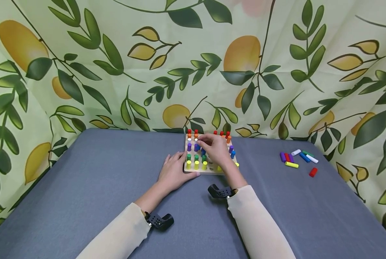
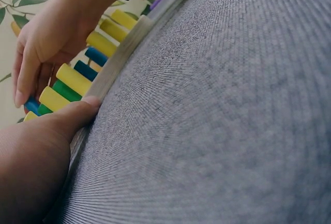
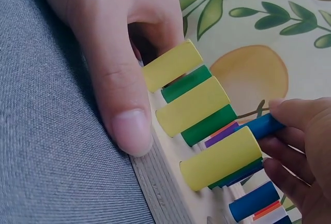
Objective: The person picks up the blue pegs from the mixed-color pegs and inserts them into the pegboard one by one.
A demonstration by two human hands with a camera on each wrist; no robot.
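Note:
A wooden pegboard (image 1: 213,172) carries rows of coloured pegs. My left hand (image 1: 172,173) holds its near left corner, thumb along the front edge and fingers along the left side. My right hand (image 1: 216,148) is over the board, thumb and fingertips pinching a blue peg (image 3: 266,125), tilted in the right wrist view. Close below that peg stands a purple peg (image 3: 217,137). Yellow pegs (image 3: 222,159) line the front row, with green pegs (image 3: 209,125) behind them. Part of the board's middle is hidden under my right hand.
Loose pegs lie on the grey cloth to the right: a yellow peg (image 1: 291,164), a white peg (image 1: 312,158), a red peg (image 1: 313,172) and several others. A leaf-patterned curtain (image 1: 180,90) hangs behind the table (image 1: 115,162).

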